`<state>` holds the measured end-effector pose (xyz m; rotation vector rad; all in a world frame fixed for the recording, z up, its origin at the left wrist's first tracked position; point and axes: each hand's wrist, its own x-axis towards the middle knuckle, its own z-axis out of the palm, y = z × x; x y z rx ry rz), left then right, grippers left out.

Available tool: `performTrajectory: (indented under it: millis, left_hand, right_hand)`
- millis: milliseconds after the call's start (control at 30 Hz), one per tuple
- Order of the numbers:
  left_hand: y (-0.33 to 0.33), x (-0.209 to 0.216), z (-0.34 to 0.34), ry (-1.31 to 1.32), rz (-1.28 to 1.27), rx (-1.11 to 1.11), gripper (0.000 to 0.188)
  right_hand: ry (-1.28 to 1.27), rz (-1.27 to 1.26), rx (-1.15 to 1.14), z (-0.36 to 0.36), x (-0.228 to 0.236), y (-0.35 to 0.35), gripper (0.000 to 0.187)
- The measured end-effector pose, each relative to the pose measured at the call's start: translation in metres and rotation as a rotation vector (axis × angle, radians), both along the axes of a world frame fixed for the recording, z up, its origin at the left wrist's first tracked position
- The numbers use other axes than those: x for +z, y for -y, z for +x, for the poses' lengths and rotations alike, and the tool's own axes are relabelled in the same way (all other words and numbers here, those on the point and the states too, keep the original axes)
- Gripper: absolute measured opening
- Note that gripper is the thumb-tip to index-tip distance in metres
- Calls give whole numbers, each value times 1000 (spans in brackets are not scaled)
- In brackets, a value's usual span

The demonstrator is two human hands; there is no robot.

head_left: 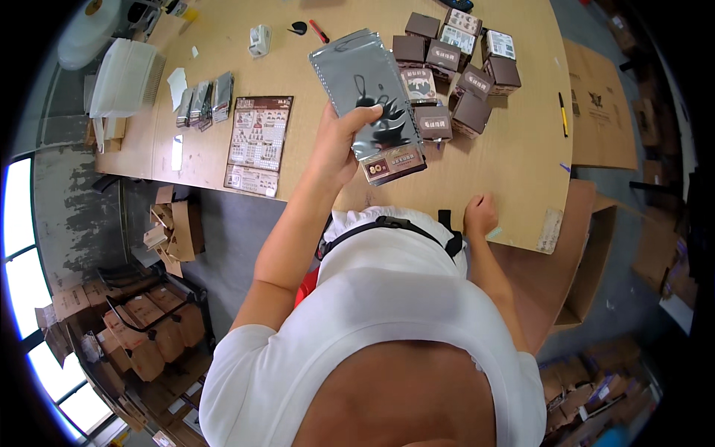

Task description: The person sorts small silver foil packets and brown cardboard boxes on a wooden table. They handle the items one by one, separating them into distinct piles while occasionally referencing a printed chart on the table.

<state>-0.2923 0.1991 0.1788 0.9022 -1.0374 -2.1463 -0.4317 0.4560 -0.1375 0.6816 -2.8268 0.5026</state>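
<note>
My left hand (345, 141) is closed around a bundle of silver foil pouches (363, 71), thumb on top, held above the table. The top pouch is shiny, with a brown printed band along its near end. At the table's near edge, my right hand (480, 216) rests with its fingers curled into a loose fist, and I see nothing in it. Just beyond the pouches stands a cluster of small brown boxes (472, 112), some with white printed faces. A printed brown and white sheet (258, 141) lies to the left of my left forearm.
Several narrow foil packets (222, 97) lie at the left of the wooden table (313, 82), near white plastic trays (123, 78). A white gadget (259, 41), a red pen-like tool (319, 31) and a yellow-black cutter (563, 115) lie on it. Cardboard boxes (588, 253) stand at the right.
</note>
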Motion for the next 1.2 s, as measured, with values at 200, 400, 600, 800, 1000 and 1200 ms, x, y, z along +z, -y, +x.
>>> performTrajectory:
  millis: [200,400,600,800,1000,1200]
  left_hand:
    - [1,-25,23,80,154,-190,39]
    - [-29,-35,30,33,361,-295,33]
    - [-38,-39,63,-267,720,-387,37]
    - [-42,-54,74,-100,479,-462,38]
    - [-43,-55,72,-7,356,-427,33]
    - [-46,-49,69,38,293,-406,31]
  right_hand:
    - [756,-719,77,-7,87,43,15]
    - [1160,-833,592,50,245,113,26]
    - [1538,-872,504,65,250,113,27]
    - [1588,-896,465,67,253,99,21]
    - [1423,-802,507,63,252,92,14]
    - [1336,-956,424,55,250,91,10]
